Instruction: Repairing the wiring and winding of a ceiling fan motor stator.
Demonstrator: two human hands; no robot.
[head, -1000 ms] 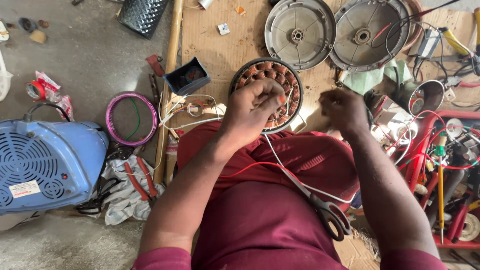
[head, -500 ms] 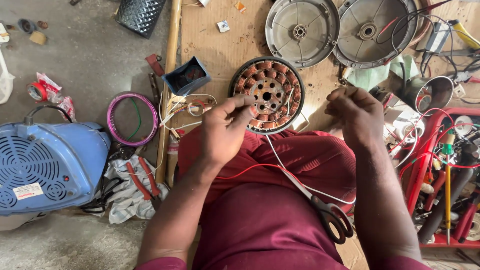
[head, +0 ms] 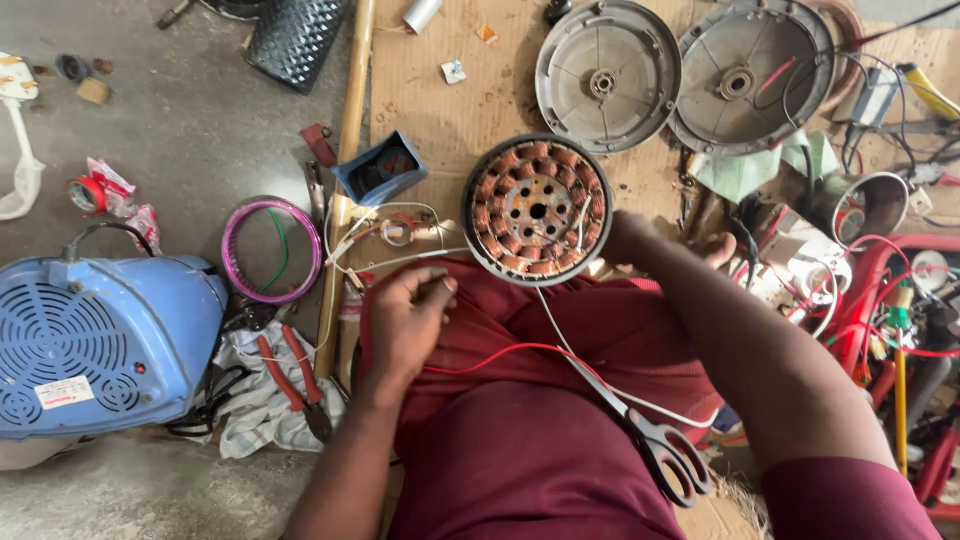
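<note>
The left hand [head: 408, 318] rests on the lap, fingers curled and pinched on a white wire [head: 400, 262], keeping it taut. At its 1 o'clock lies the copper-wound motor core [head: 537, 210], propped against the knees, face up. The right hand [head: 700, 245], at the core's 4 o'clock, is half hidden; its grip cannot be told. A red wire [head: 500, 352] and scissors [head: 655, 440] lie across the lap, within reach.
</note>
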